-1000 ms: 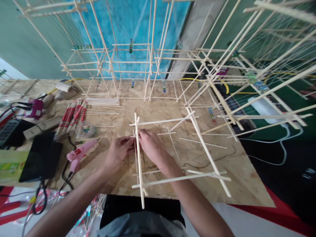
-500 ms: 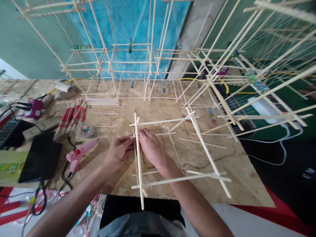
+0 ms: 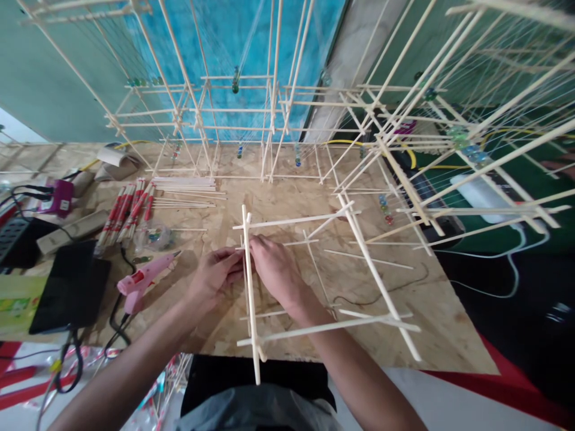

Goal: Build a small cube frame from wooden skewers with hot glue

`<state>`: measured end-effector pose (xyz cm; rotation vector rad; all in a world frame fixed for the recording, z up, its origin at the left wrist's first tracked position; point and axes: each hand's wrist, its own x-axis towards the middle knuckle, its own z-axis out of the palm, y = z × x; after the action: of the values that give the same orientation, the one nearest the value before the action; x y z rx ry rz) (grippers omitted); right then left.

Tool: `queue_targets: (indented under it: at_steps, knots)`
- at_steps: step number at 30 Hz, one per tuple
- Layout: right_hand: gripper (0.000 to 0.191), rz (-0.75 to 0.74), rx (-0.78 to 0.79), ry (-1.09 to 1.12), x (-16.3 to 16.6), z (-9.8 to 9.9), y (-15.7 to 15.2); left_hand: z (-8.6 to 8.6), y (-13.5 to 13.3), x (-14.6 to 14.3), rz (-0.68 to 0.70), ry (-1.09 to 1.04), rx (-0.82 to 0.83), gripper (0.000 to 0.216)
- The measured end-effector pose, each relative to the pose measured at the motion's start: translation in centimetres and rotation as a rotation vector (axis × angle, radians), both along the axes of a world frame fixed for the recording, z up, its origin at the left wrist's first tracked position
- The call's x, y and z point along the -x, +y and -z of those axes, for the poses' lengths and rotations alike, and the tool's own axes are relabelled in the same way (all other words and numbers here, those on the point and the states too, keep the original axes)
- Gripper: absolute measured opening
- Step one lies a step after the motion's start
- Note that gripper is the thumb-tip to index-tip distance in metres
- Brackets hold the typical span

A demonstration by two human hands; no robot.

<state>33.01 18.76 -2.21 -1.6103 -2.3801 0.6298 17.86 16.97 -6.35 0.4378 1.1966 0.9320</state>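
- Count one small stick frame (image 3: 250, 287), standing on the wooden board (image 3: 287, 194) near the person's edge.
- Count two bare hands: left hand (image 3: 215, 272) just outside the frame's left side, fingers bent inward; right hand (image 3: 274, 269) inside the frame, fingers curled, forearm passing under the near top stick.
- Find both sets of fingertips close together at the frame's left side, partly hidden; cannot tell whether gripping anything.
- Count one pink glue gun (image 3: 135, 286), one black slab (image 3: 69, 287) and one purple box (image 3: 59, 199), all left of the frame.
- Also see, left of and beyond the frame, several red-wrapped bundles (image 3: 123, 209) and a handful of loose sticks (image 3: 184, 203), too tightly laid to count.
- Looks box-like and open, the frame: four top sides, slightly skewed, stick ends overshooting at the corners, thinner sticks lower down.
- Note pale, smooth, straight wood in the frame; flaky, mottled chips in the board.
- Behind and right of the frame, see taller stick structures (image 3: 238, 110) of similar pale wood, strung with fine threads and glassy green, blue and red beads.
- Beyond these, see a flat, bright blue panel (image 3: 224, 36).
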Motion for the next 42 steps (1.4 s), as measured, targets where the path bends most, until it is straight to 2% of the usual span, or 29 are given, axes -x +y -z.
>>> queue_targets:
  at_steps: [6, 12, 19, 25, 33, 42]
  knots:
    - [0.025, -0.002, -0.009, 0.008, -0.1, 0.3, -0.1, -0.2, 0.0, -0.1, -0.001, -0.006, 0.004, 0.012]
    - [0.025, -0.027, -0.014, -0.010, 0.0, 0.7, 0.0, 0.0, 0.1, -0.1, -0.017, -0.002, 0.006, 0.005]
    - [0.029, -0.040, 0.048, -0.046, 0.1, 0.0, 0.2, -0.3, 0.1, -0.2, -0.023, -0.001, 0.007, 0.004]
    - [0.032, -0.046, 0.077, -0.114, 0.4, -0.9, 0.3, -0.5, 0.0, -0.3, -0.039, -0.008, -0.021, 0.012]
    - [0.036, -0.061, 0.078, -0.173, 0.7, -1.6, 0.1, -0.3, 0.0, -0.2, -0.061, -0.008, -0.033, 0.022]
    - [0.037, -0.050, 0.097, -0.214, 0.9, -2.1, 0.0, 0.5, -0.1, 0.0, -0.069, -0.010, -0.054, 0.023]
